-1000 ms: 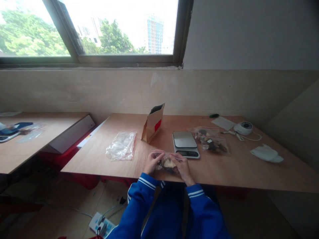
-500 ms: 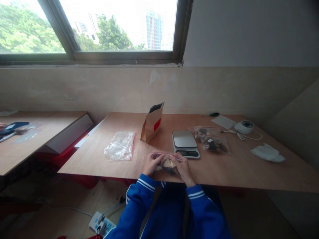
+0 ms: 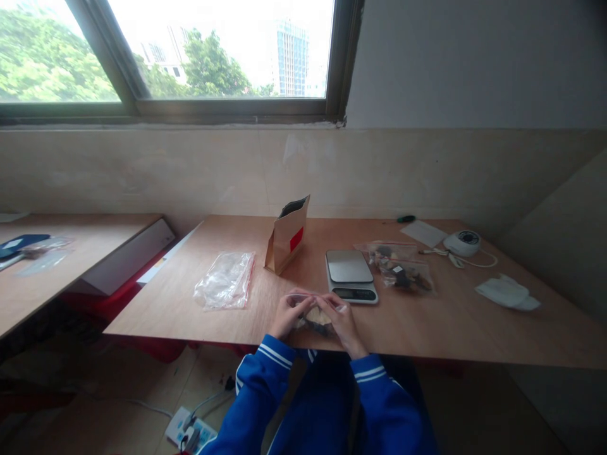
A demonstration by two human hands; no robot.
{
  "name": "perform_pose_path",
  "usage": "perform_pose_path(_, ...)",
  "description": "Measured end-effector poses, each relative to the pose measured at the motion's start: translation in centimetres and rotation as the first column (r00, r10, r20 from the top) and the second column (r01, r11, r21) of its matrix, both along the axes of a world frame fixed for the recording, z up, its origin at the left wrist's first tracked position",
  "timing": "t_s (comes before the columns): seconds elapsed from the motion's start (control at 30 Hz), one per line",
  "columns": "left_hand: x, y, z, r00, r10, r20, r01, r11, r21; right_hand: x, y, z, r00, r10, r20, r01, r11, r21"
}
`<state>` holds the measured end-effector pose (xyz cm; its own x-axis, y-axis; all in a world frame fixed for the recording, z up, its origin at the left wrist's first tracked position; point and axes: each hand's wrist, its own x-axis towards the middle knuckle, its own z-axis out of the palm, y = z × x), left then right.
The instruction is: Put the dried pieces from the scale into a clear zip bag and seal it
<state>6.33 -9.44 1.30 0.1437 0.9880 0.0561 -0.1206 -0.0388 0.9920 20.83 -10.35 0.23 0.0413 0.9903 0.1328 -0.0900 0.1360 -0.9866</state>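
Both hands pinch the red-edged top of a clear zip bag (image 3: 315, 323) at the table's front edge. Inside it are a pale piece and dark pieces, too blurred to name. My left hand (image 3: 287, 314) grips the strip from the left, my right hand (image 3: 342, 319) from the right, with the fingertips close together. Just beyond the right hand sits a kitchen scale (image 3: 351, 277) with a steel top and a dark display. A brown paper pouch (image 3: 284, 240) with a red label stands upright with its top open.
Flat clear zip bags (image 3: 225, 280) lie to the left. Filled zip bags (image 3: 406, 275) rest right of the scale. Farther right are a white dome camera (image 3: 462, 242) with cables, a paper sheet (image 3: 423, 233), a screwdriver (image 3: 406, 219) and a crumpled white wrapper (image 3: 507, 293).
My right fingers have shifted slightly left along the bag's top, nearer to the left ones. The view has moved a little. At the far left, another person's hand has gone out of sight.
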Motion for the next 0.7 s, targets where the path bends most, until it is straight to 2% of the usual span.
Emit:
perform_pose_path(0.2, 0.0, -0.2, 0.2, 1.0, 0.006, 0.014, -0.006, 1.0, 0.0, 0.0, -0.3, 0.8, 1.0, 0.005, 0.017, -0.005, 1.0, 0.017)
perform_pose_path(0.4, -0.2, -0.1, 0.4, 0.999, 0.043, 0.031, -0.041, 0.998, -0.039, 0.1, -0.4, 0.1, 0.999, 0.034, -0.006, -0.035, 0.999, -0.024)
perform_pose_path(0.47, -0.3, 0.0, 0.5, 0.995, 0.081, 0.052, -0.078, 0.996, -0.054, 0.5, -0.6, 0.0, 1.0, -0.021, 0.015, 0.021, 1.0, -0.004)
perform_pose_path(0.5, -0.3, 0.1, 0.5, 0.994, 0.096, 0.057, -0.093, 0.994, -0.057, 0.8, -0.7, 0.2, 0.994, -0.094, 0.064, 0.091, 0.995, 0.039)
perform_pose_path(0.53, -0.3, 0.1, 0.5, 0.993, 0.104, 0.058, -0.101, 0.993, -0.059, 1.1, -0.8, 0.5, 0.972, -0.191, 0.135, 0.177, 0.978, 0.11)
perform_pose_path(0.6, -0.3, 0.2, 0.5, 0.994, 0.099, 0.05, -0.097, 0.994, -0.057, 1.5, -0.8, 1.7, 0.87, -0.381, 0.314, 0.291, 0.909, 0.299)
perform_pose_path(0.63, -0.3, 0.1, 0.5, 0.994, 0.096, 0.047, -0.094, 0.994, -0.051, 1.5, -0.8, 2.4, 0.803, -0.429, 0.414, 0.275, 0.882, 0.382)
perform_pose_path(0.7, -0.2, 0.0, 0.6, 0.993, 0.104, 0.058, -0.103, 0.994, -0.03, 1.3, -0.6, 3.9, 0.678, -0.418, 0.604, 0.133, 0.879, 0.458)
